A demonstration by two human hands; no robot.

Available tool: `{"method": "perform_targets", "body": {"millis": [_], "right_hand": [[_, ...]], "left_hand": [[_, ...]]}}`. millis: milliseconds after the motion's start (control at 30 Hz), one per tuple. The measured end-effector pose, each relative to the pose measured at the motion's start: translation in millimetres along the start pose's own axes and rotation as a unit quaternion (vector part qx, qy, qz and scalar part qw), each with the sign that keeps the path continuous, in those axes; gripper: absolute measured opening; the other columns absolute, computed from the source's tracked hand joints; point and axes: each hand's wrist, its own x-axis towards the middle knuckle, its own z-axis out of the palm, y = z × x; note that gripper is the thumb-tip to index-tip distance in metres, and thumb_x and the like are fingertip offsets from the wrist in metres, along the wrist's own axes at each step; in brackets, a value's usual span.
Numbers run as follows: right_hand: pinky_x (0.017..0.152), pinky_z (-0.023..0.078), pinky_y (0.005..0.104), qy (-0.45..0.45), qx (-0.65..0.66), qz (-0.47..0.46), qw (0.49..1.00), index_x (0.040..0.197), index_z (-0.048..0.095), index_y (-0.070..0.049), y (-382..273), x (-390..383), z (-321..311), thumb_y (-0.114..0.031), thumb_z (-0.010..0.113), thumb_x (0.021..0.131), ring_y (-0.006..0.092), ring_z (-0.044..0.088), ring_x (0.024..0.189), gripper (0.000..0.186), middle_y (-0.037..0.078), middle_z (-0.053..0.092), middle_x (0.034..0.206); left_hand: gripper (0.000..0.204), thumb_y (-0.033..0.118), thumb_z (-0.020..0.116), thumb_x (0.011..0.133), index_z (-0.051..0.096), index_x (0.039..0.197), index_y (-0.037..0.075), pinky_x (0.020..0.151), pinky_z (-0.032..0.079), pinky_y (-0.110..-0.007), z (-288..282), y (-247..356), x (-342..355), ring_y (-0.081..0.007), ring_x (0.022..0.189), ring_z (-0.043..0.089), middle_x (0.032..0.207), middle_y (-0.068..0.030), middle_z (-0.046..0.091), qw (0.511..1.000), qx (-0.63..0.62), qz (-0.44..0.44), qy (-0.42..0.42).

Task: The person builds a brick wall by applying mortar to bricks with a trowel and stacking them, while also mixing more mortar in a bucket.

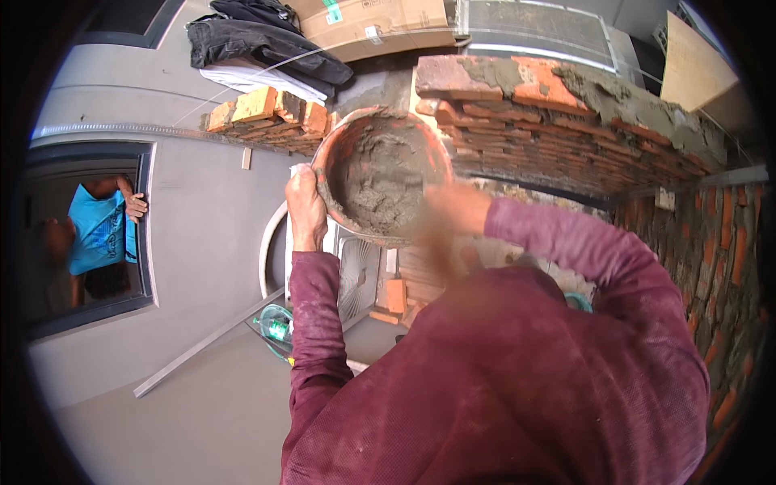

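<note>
My left hand (305, 198) grips the rim of a round bucket (442, 153) smeared with orange and grey, holding wet grey mortar (376, 182). My right hand (453, 206) is at the bucket's right side, badly blurred by motion; a brown smeared shape below it is too unclear to name. A brick wall (525, 101) with mortar on its top stands just beyond the bucket to the right. Loose bricks (396, 295) lie below the bucket.
Another person (97, 230) in blue is in a window opening at left. A short brick wall (255, 109) holds dark cloth behind it, near cardboard (372, 24). A metal bar (186, 364) leans at lower left. A mortared brick wall (723, 267) stands at right.
</note>
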Motion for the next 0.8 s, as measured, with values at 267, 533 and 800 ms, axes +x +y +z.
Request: {"method": "perform_targets", "body": {"millis": [267, 533, 800], "right_hand": [[0.058, 0.052, 0.0453, -0.105, -0.122, 0.051, 0.986, 0.097, 0.051, 0.003, -16.5, -4.8, -70.8, -0.008, 0.058, 0.079, 0.0371, 0.064, 0.068, 0.022, 0.021, 0.063, 0.08], [0.06, 0.055, 0.0408, -0.242, -0.213, -0.093, 0.942, 0.112, 0.049, 0.011, -30.4, 27.1, 47.0, -0.008, 0.055, 0.082, 0.0302, 0.069, 0.075, 0.035, 0.02, 0.063, 0.091], [0.068, 0.055, 0.0409, -0.335, -0.199, -0.155, 0.908, 0.109, 0.053, 0.005, -64.0, 50.2, 89.0, -0.02, 0.065, 0.079, 0.0331, 0.068, 0.08, 0.042, 0.019, 0.066, 0.087]], "left_hand": [[0.043, 0.038, 0.038, 0.104, 0.056, 0.097, -0.001, 0.072, 0.047, -0.028, -21.2, -43.5, -74.9, -0.0124, 0.076, 0.053, 0.086, -0.0036, 0.057, 0.975, -0.031, -0.048, 0.216], [0.036, 0.029, 0.034, 0.104, 0.052, 0.088, 0.002, 0.067, 0.045, -0.029, -8.1, -96.2, -143.8, -0.0134, 0.071, 0.053, 0.079, -0.0045, 0.053, 0.889, -0.105, -0.127, 0.428], [0.042, 0.029, 0.04, 0.101, 0.053, 0.08, -0.004, 0.064, 0.04, -0.033, -53.2, -151.1, -235.4, -0.0148, 0.069, 0.048, 0.074, -0.0056, 0.054, 0.821, 0.062, -0.168, 0.542]]}}
